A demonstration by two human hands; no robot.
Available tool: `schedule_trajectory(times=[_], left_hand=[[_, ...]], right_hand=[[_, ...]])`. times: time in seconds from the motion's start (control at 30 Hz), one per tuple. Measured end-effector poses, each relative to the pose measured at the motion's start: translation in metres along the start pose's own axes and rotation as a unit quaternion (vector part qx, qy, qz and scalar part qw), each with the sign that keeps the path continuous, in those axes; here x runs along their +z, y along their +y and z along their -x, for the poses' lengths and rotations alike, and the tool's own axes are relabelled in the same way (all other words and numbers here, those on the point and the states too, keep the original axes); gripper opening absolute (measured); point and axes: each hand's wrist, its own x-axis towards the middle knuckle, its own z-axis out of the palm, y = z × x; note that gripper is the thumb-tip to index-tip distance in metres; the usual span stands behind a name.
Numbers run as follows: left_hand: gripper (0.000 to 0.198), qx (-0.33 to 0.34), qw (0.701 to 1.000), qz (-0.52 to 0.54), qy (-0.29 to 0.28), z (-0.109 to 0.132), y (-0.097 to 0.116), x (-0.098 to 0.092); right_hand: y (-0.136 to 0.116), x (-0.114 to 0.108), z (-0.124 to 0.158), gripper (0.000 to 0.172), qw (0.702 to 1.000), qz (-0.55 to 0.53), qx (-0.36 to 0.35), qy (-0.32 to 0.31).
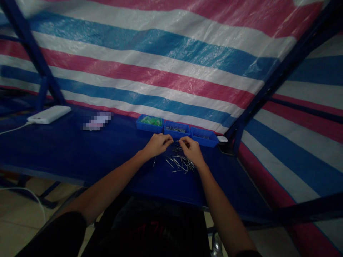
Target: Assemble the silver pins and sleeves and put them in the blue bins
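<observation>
My left hand (159, 143) and my right hand (190, 148) face each other above the blue table, fingertips pinched. Between them runs a thin metal pin (175, 141), gripped at one end by each hand; its exact kind is too small to make out. Below my right hand lies a loose pile of similar thin metal pins (182, 164). One single pin (154, 161) rests apart, under my left wrist. Just behind the hands stand a blue bin of small metal parts (177, 135), a second blue bin (205, 141) with a few metal pieces, and a blue bin (150, 126) holding green items.
A white power bank (49, 114) with a cable sits at the left of the table (107, 153), near a blurred-out flat object (97, 121). A small white case (222, 139) and a dark flat object (226, 149) lie at the right. Striped sheeting (150, 71) hangs behind.
</observation>
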Motion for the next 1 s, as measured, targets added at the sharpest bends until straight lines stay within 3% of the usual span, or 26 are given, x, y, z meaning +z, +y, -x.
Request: schedule_trajectory(times=[0.13, 0.2, 0.27, 0.33, 0.4, 0.6, 0.73, 0.9, 1.0], left_hand=[[0.022, 0.031, 0.995, 0.02, -0.092, 0.003, -0.001, 0.001], [0.02, 0.048, 0.99, 0.014, -0.133, 0.005, 0.0, 0.002], [0.017, 0.058, 0.984, 0.007, -0.166, 0.006, 0.0, 0.004], [0.015, 0.06, 0.98, -0.001, -0.188, 0.006, 0.0, 0.005], [0.014, 0.057, 0.979, -0.008, -0.195, 0.006, 0.0, 0.006], [0.013, 0.057, 0.975, -0.008, -0.212, 0.005, -0.002, 0.0], [0.011, 0.043, 0.973, -0.03, -0.223, 0.005, -0.004, 0.0], [0.013, 0.025, 0.981, -0.021, -0.19, 0.005, -0.006, 0.006], [0.015, 0.023, 0.989, 0.008, -0.148, 0.002, -0.005, 0.008]], right_hand=[[0.012, -0.015, -0.008, 0.031, 0.989, 0.068, 0.025, 0.131], [0.024, -0.027, -0.013, 0.033, 0.964, 0.132, 0.088, 0.214], [0.036, -0.037, -0.016, 0.034, 0.934, 0.19, 0.175, 0.248], [0.045, -0.042, -0.016, 0.039, 0.915, 0.22, 0.239, 0.238], [0.047, -0.04, -0.013, 0.044, 0.918, 0.217, 0.25, 0.219], [0.028, -0.014, -0.005, 0.038, 0.969, 0.151, 0.139, 0.134], [0.019, -0.009, -0.004, 0.031, 0.983, 0.126, 0.095, 0.091], [0.013, -0.012, -0.002, 0.029, 0.989, 0.1, 0.071, 0.084], [0.008, -0.009, -0.001, 0.029, 0.995, 0.08, 0.044, 0.048]])
